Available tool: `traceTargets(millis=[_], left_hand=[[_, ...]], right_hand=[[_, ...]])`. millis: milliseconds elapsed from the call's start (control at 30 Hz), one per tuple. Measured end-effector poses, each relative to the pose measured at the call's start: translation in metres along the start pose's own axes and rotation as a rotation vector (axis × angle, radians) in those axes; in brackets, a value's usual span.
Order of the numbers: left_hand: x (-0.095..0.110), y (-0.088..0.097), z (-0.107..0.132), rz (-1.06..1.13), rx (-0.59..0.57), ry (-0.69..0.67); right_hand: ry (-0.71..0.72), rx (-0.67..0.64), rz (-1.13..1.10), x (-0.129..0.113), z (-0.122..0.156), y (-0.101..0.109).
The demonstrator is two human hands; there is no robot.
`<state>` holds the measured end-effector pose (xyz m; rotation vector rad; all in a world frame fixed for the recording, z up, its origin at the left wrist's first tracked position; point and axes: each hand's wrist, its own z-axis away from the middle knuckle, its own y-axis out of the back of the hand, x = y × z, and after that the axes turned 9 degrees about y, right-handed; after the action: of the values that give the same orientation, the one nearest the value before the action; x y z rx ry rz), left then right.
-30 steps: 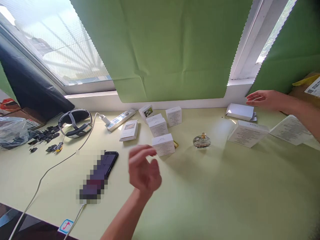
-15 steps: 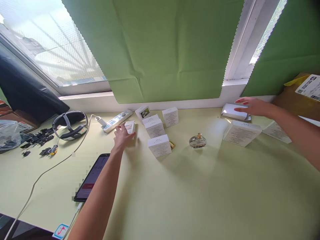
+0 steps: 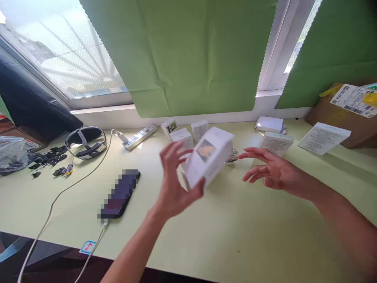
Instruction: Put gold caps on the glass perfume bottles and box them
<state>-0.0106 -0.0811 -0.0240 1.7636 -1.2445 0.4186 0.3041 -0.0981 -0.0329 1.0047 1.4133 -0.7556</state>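
Note:
My left hand [image 3: 176,182] grips a white perfume box [image 3: 207,155] with a small picture on its side. The box is raised and tilted over the middle of the table, slightly blurred. My right hand [image 3: 268,169] is in the air to its right, fingers apart and holding nothing. Partly hidden between the box and my right fingertips is a glass perfume bottle [image 3: 232,155]. Behind the held box stand several smaller white boxes, among them a picture-sided box [image 3: 170,127] and a text-sided box [image 3: 200,129].
More white boxes stand at right, including a large box [image 3: 324,138] and a box lying flat [image 3: 269,124]. A cardboard carton [image 3: 338,114] sits by the window. Leftward are a phone [image 3: 122,194] on a cable, a power strip [image 3: 140,138], a headset [image 3: 85,142] and small black parts [image 3: 50,158].
My left hand has come from the left side to the middle and now holds a white box up. My right hand has moved left and nearer from the flat box, empty. The view has shifted slightly.

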Motion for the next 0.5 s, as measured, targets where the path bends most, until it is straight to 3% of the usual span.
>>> traceTargets(millis=[100, 200, 333, 500], left_hand=[[0.008, -0.064, 0.028, 0.070, -0.330, -0.217], [-0.013, -0.101, 0.033, 0.134, -0.342, -0.220], [-0.037, -0.110, 0.028, 0.132, -0.364, -0.214], [-0.043, -0.103, 0.032, 0.085, -0.387, -0.013]], right_hand=[[0.089, -0.037, -0.228, 0.033, 0.007, -0.012], [0.084, 0.085, -0.302, 0.062, 0.013, -0.011], [-0.004, 0.167, -0.371, 0.088, 0.018, -0.002], [0.012, 0.165, -0.504, 0.096, 0.017, 0.005]])
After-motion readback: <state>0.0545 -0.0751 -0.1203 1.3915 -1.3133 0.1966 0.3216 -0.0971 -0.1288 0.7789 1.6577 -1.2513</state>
